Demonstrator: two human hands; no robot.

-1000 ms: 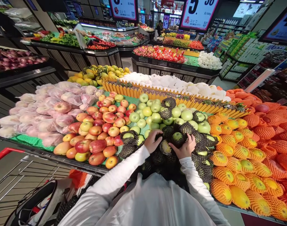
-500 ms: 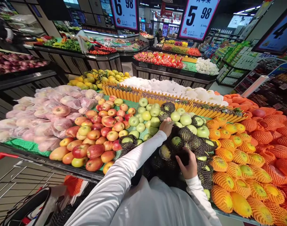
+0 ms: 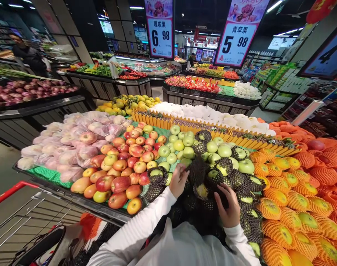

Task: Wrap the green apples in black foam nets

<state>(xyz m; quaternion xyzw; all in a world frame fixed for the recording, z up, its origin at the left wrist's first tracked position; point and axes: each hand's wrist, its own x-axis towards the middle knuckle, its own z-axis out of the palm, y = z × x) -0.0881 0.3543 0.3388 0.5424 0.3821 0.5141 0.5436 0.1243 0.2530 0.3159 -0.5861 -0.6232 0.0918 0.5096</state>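
Drawn back and leftward: my left hand (image 3: 179, 180), from beyond the netted apple (image 3: 202, 191) to its near left, lower middle of the frame. My fingertips meet the edge of a black net (image 3: 197, 171); I cannot tell whether they pinch it. Right hand (image 3: 228, 205), lower right of centre: fingers parted, nothing seen between. Result: both hands flank the netted apple. Green apples (image 3: 224, 150) lie behind.

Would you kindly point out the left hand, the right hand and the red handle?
Left hand (image 3: 178, 181), head view: back of the hand.
Right hand (image 3: 230, 209), head view: back of the hand.
Red handle (image 3: 7, 193), head view: along its bar.
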